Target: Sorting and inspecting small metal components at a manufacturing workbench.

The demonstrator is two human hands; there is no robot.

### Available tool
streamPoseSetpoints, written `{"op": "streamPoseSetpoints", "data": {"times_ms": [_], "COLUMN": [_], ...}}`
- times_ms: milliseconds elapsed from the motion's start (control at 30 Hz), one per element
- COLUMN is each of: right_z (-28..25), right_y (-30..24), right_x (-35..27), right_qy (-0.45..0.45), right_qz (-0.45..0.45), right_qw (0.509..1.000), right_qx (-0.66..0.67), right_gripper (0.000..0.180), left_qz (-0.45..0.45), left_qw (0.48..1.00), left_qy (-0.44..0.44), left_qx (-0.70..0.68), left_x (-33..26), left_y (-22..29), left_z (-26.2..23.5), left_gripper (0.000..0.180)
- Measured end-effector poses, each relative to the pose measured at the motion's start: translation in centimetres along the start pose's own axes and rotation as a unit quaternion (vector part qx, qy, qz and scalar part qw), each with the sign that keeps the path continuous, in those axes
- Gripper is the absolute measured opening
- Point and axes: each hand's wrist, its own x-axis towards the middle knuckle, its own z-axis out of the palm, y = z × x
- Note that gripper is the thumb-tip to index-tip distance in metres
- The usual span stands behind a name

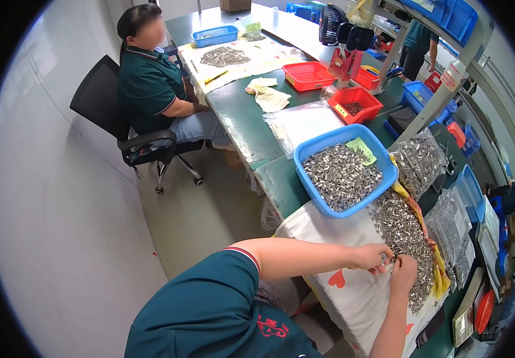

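Note:
My left hand (372, 256) reaches across from the left, its fingers pinched together at the near-left edge of a pile of small silvery metal tubes (411, 244). Close against it, my right hand (404, 273) is also closed, with its fingertips bent toward the left ones. Whatever lies between the fingers is too small to make out. The pile rests on a white cloth (353, 304) printed with red hearts. Just beyond it stands a blue plastic basket (306, 186) holding many similar metal pieces and a yellow-green paper slip (362, 150).
Clear bags of metal parts (418, 162) lie along the pile's right side. Two red trays (310, 76), (356, 104) and a small fan (332, 25) stand farther back. A co-worker (156, 89) sits at the far left beside another pile (224, 56).

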Motion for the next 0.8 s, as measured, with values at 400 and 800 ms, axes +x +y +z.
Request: {"op": "streamPoseSetpoints", "data": {"times_ms": [400, 800], "right_z": [-1.2, -0.1], "right_y": [-3.1, -1.4], "right_x": [0.7, -2.1], "right_qy": [0.091, 0.046], "right_qz": [0.298, 0.323], "right_qw": [0.804, 0.689], "right_qx": [0.507, 0.647], "right_gripper": [0.015, 0.014], "left_qz": [0.014, 0.029], "left_qw": [0.999, 0.995], "left_qy": [-0.037, -0.057], "left_qx": [0.037, 0.082], "left_x": [0.5, 2.3], "left_y": [1.6, 0.1], "left_z": [-1.4, -2.0], "left_gripper": [0.049, 0.046]}}
